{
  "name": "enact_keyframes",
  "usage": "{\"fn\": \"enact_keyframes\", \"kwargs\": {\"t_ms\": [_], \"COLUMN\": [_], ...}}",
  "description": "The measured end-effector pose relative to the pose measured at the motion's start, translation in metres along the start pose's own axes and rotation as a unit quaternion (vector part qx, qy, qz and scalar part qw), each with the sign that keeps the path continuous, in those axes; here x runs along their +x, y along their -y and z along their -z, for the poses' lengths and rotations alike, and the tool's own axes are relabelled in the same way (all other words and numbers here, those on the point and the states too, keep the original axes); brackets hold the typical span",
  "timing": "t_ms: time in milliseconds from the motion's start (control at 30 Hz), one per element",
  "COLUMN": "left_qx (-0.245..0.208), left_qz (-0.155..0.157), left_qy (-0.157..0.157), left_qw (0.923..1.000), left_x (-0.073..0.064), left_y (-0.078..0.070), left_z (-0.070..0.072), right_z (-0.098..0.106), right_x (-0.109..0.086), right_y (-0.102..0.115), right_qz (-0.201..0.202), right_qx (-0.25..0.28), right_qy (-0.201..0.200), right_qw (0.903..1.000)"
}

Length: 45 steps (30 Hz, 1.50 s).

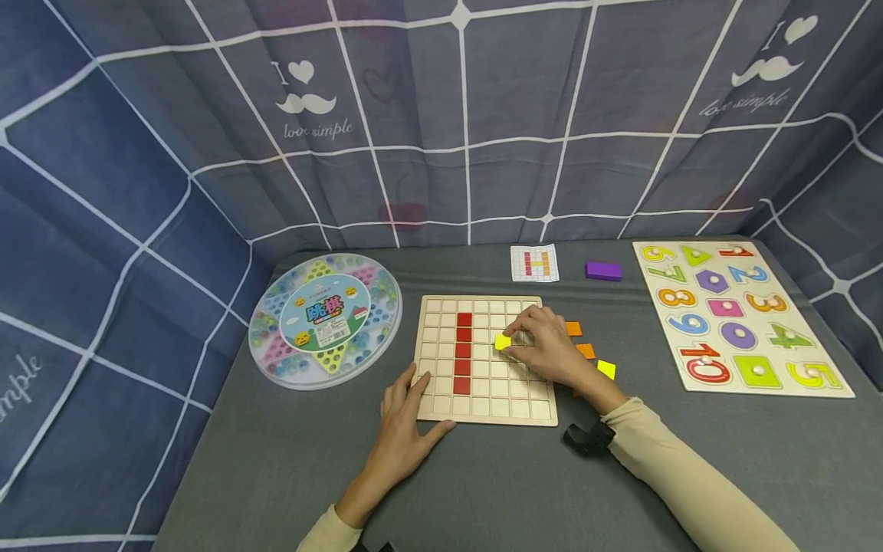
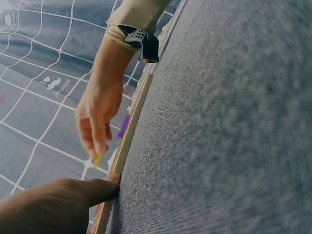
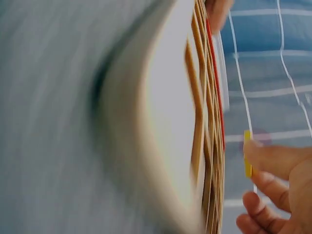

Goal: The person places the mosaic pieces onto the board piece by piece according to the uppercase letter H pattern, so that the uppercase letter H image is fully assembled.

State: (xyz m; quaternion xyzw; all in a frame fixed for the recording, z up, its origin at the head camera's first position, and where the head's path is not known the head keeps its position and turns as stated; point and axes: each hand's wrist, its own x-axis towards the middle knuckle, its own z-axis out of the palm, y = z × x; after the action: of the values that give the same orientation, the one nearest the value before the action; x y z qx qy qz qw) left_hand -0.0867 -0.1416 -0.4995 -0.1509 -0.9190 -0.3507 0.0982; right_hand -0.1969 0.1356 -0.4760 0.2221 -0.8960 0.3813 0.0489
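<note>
A wooden grid board [image 1: 510,411] lies on the table with a column of several red square tiles [image 1: 462,351] in its cells. My right hand [image 1: 548,345] pinches a yellow square tile [image 1: 502,342] between thumb and fingertips, over the cells right of the red column. In the right wrist view this tile [image 3: 247,153] is seen edge-on, raised off the board. My left hand [image 1: 403,429] rests at the board's near left corner, fingers spread along the left edge and thumb at the near edge. The left wrist view shows that thumb [image 2: 105,189] against the board's side.
Orange tiles [image 1: 585,351] and a yellow tile [image 1: 605,369] lie right of the board, partly behind the right arm. Behind it are a pattern card [image 1: 517,264] and a purple block [image 1: 603,271]. A round Chinese checkers set [image 1: 379,337] stands left, a number puzzle [image 1: 704,322] right.
</note>
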Motion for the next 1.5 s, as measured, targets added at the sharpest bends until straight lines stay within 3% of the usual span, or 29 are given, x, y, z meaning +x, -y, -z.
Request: {"fn": "enact_keyframes", "kwargs": {"t_ms": [200, 467, 1500], "left_qx": [0.010, 0.007, 0.009], "left_qz": [-0.001, -0.006, -0.003], "left_qy": [-0.002, -0.005, 0.000], "left_qw": [1.0000, 0.9999, 1.0000], "left_x": [0.000, 0.000, 0.001], "left_y": [0.000, 0.001, -0.001], "left_z": [-0.001, -0.001, 0.000], "right_z": [-0.018, -0.030, -0.033], "right_x": [0.008, 0.011, 0.010], "right_y": [0.017, 0.019, 0.016], "right_qz": [-0.002, -0.003, 0.005], "right_qx": [-0.033, -0.074, -0.085], "right_qy": [0.017, 0.033, 0.024], "right_qw": [0.9993, 0.9967, 0.9961]}}
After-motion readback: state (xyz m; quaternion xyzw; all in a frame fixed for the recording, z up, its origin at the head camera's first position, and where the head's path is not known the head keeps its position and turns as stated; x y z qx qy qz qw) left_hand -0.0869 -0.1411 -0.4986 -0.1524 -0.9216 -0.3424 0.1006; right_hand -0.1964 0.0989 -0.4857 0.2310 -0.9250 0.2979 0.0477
